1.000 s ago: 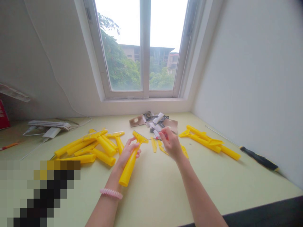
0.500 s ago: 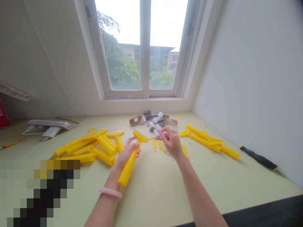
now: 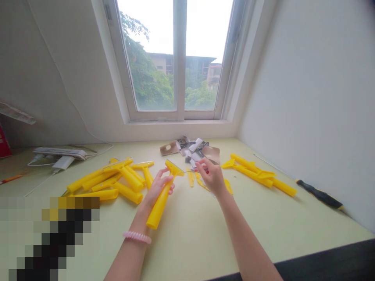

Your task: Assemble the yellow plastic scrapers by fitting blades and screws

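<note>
Widest pass is given by bare desk (image 3: 195,234) between the forearms, near edge up to the loose yellow pieces (image 3: 191,178); it is narrowed on the left by the held scraper (image 3: 157,210). Gap between left hand (image 3: 158,187) and right hand (image 3: 213,177) is bridged by the small screwdriver (image 3: 187,171). Left side is blocked by the scraper pile (image 3: 129,179), with a power strip (image 3: 62,154) behind. Far middle is covered by cardboard packaging (image 3: 168,148). Right of the right forearm, open surface is bounded by a smaller pile (image 3: 253,175), the black-handled tool (image 3: 319,194) and the wall (image 3: 316,97). Near-left corner is pixelated, can't be judged.
</note>
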A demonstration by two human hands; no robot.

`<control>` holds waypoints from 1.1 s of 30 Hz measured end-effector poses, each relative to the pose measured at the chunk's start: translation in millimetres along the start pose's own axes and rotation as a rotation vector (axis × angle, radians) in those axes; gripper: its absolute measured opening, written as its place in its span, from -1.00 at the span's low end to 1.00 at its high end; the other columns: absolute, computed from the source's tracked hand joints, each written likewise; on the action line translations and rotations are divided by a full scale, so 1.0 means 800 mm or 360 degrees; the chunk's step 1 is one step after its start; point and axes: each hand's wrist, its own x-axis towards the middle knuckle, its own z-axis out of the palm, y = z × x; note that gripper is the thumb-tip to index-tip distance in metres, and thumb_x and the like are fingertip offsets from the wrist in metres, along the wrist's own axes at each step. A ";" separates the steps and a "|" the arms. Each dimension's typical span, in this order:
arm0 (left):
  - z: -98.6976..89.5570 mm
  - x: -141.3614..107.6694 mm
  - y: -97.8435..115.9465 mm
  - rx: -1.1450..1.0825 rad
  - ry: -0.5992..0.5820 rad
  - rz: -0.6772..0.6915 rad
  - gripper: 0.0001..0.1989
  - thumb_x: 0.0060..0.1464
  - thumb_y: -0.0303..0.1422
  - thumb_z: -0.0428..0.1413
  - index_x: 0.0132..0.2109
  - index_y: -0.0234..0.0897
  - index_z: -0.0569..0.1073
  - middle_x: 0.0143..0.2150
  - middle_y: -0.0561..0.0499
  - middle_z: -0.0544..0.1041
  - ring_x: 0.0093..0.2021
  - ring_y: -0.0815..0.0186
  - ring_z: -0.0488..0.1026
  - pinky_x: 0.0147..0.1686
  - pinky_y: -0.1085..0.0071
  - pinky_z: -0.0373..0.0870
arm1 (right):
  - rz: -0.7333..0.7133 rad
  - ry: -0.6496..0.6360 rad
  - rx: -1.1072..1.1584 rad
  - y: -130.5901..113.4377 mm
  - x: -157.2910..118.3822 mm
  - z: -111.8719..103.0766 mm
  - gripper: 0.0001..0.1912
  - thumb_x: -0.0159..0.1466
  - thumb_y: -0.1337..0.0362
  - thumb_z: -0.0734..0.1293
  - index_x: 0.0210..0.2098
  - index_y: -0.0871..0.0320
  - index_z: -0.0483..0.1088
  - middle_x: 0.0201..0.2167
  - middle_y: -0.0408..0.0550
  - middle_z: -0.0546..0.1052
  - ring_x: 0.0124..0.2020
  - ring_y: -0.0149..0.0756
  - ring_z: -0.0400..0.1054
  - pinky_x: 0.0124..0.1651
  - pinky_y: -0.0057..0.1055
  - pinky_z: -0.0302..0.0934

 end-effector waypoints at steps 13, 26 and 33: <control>-0.002 0.003 -0.003 0.0002 0.0033 -0.0006 -0.59 -0.11 -0.42 0.10 -0.08 -0.20 0.17 -0.37 0.06 0.37 -0.64 0.55 0.27 -0.68 0.61 0.14 | 0.0046 -0.0027 -0.0030 -0.001 0.001 0.000 -0.83 0.21 0.19 0.13 -0.35 0.14 0.27 -0.65 -0.21 0.36 -0.64 -0.45 0.25 -0.51 -0.55 0.06; -0.001 0.001 -0.001 0.0055 0.0032 -0.0005 -0.59 -0.11 -0.42 0.10 -0.08 -0.21 0.17 -0.39 0.06 0.38 -0.64 0.54 0.27 -0.67 0.60 0.15 | 0.0052 -0.0203 0.0096 0.004 0.003 -0.003 -0.89 0.14 0.22 0.20 -0.44 0.13 0.23 -0.55 -0.18 0.37 -0.54 -0.42 0.27 -0.45 -0.52 0.11; 0.000 0.003 -0.002 0.0106 0.0031 -0.0006 -0.57 -0.14 -0.41 0.11 -0.08 -0.21 0.16 -0.44 0.08 0.38 -0.65 0.52 0.27 -0.68 0.58 0.16 | 0.0208 -0.0193 0.0120 0.006 0.004 -0.004 -0.83 0.15 0.16 0.19 -0.45 0.13 0.27 -0.63 -0.21 0.39 -0.61 -0.44 0.25 -0.48 -0.52 0.08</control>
